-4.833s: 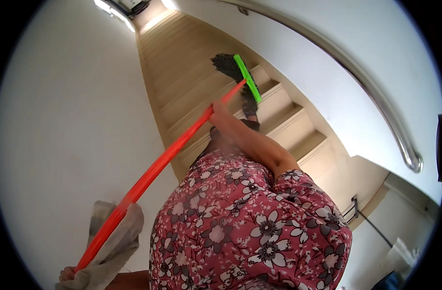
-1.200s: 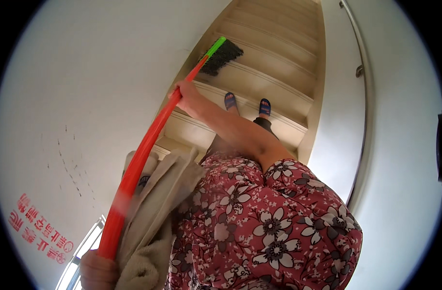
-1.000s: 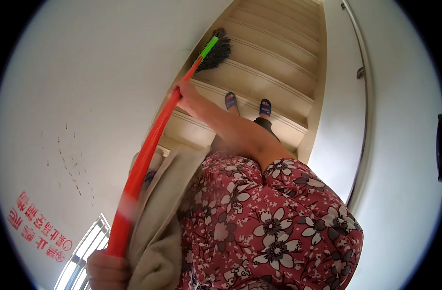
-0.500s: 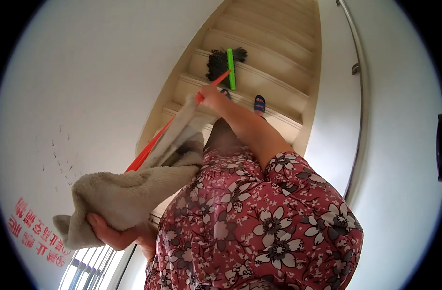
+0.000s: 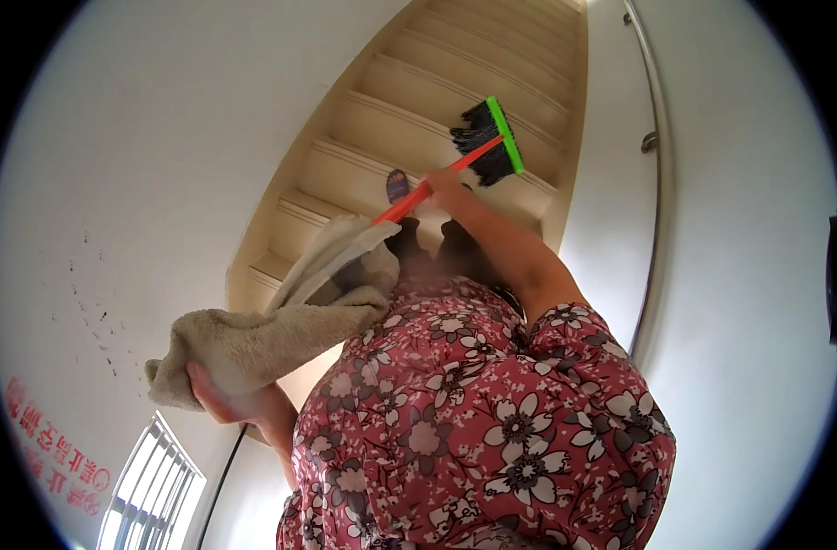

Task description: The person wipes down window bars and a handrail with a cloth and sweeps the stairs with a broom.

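My right hand (image 5: 448, 191) is closed around the red handle of a broom (image 5: 502, 134), which slants over the stairs. The broom's green head and black bristles are close to the step edges at the right. My left hand (image 5: 214, 394) grips one end of a fluffy grey-beige towel (image 5: 262, 348). The towel stretches across toward my waist and covers the lower part of the broom handle. A whitish, thin-looking piece (image 5: 352, 255) lies along the towel; I cannot tell whether it is part of it.
Beige stairs (image 5: 418, 78) run on ahead between white walls. One foot in a dark sandal (image 5: 397, 186) shows on a step. A metal handrail (image 5: 661, 174) follows the right wall. At the lower left is a barred window (image 5: 153, 490), with red lettering and dark marks on the wall nearby.
The broom head has swung to the right, with my right hand moving right as well. My left hand and the towel have shifted slightly up and right. My feet have changed position.
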Available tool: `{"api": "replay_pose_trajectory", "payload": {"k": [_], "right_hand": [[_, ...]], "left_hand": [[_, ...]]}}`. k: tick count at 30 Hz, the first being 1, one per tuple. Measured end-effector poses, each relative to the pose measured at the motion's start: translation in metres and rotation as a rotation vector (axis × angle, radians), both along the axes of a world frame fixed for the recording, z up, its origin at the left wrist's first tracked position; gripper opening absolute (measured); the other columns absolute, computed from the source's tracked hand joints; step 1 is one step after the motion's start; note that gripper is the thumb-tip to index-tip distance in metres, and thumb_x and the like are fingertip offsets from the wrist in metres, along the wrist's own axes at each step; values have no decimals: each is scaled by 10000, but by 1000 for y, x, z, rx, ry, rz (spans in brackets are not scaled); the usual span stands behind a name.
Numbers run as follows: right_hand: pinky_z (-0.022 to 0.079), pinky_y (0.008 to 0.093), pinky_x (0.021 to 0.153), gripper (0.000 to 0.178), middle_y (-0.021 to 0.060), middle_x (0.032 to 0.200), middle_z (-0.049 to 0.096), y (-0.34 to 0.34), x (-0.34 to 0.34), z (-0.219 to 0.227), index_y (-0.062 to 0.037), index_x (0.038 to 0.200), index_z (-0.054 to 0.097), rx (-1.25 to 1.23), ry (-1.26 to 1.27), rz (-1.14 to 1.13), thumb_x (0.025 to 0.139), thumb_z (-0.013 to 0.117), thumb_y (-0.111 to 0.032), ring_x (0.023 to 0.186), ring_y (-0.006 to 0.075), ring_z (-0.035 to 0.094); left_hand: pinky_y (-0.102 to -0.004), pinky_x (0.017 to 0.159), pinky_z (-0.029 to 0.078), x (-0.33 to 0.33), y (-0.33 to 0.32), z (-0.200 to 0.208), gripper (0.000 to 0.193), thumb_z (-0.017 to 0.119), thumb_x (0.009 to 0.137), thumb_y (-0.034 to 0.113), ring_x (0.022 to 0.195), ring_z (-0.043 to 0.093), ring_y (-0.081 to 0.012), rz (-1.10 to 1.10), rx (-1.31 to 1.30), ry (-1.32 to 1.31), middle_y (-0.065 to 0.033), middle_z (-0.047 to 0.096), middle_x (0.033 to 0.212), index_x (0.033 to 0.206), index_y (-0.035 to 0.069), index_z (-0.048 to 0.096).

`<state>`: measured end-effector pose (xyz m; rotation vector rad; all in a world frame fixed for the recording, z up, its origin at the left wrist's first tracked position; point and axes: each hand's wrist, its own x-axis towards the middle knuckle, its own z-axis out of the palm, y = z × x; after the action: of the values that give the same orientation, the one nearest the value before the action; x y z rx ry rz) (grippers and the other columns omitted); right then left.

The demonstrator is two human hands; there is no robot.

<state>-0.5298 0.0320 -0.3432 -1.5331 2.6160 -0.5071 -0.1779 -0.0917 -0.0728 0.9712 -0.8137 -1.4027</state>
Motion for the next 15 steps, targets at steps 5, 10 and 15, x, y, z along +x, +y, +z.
{"api": "replay_pose_trajectory", "payload": {"k": [5,10,15], "right_hand": [[433,358,538,235,78,637,563,-3,19,26,-124,701,569,79,114,-63,496,683,-144,616,271,563],[428,365,543,205,68,671,555,-9,42,16,-122,696,546,152,125,-178,524,657,-123,636,274,554],[409,321,446,74,70,607,499,-11,68,-9,-93,645,502,-584,-1133,-839,641,573,-74,569,211,523]], "left_hand": [[-367,819,390,2,-2,-5,466,447,728,326,956,468,-253,96,-4,-43,-146,456,1011,1068,11,403],[-351,803,398,10,-6,-21,435,439,723,302,931,477,-221,362,-401,-413,-119,469,985,1037,1,441],[-283,716,435,24,-25,-10,312,456,729,230,839,497,-181,353,-486,-382,-78,492,930,940,5,500]]}}
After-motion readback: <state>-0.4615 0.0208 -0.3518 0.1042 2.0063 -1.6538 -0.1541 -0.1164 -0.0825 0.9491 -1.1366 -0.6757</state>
